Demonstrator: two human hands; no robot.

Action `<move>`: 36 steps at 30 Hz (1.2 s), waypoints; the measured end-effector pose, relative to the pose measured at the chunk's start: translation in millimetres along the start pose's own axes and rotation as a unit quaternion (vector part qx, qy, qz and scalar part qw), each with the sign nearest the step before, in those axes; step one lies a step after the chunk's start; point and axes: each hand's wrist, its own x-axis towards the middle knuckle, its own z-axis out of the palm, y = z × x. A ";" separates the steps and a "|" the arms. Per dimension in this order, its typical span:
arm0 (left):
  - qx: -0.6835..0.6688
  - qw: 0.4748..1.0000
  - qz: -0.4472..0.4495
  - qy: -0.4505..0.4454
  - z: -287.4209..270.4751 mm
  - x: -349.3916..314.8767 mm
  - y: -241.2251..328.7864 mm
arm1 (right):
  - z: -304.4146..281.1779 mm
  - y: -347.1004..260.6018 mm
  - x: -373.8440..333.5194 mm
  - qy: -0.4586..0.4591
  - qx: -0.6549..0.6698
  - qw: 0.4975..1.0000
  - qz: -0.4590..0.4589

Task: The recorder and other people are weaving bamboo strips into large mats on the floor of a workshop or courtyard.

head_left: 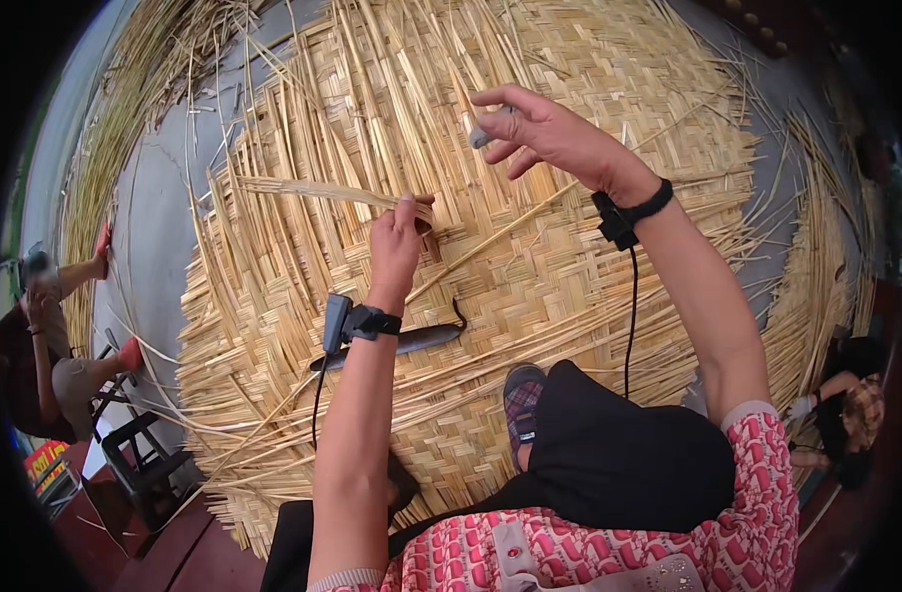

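Under me spreads a large woven mat [559, 286] of pale yellow split reeds, with many long loose reed ends running away from me at its far left. My left hand [396, 247] is closed on a flat reed strip [318, 189], which bends at the fingers and stretches to the left. Raised above the mat at the right, my right hand [559, 138] has its fingers apart and holds nothing that I can see. A grey wrap [492, 128] covers one of its digits. Near my left wrist, a dark, long tool with a hooked end [426, 339] lies on the mat.
Bundles of loose reeds [115, 187] lie on the grey floor [160, 187] at the far left, and more reeds [816, 257] at the right. One person [46, 365] sits at the left by a black stool [140, 454]; another [850, 414] is at the right. My shoe [523, 405] rests on the mat.
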 end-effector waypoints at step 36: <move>0.008 0.980 -0.136 -0.145 10.6 26.0 15.4 | 38.8 92.8 37.4 0.016 -0.147 0.986 -0.075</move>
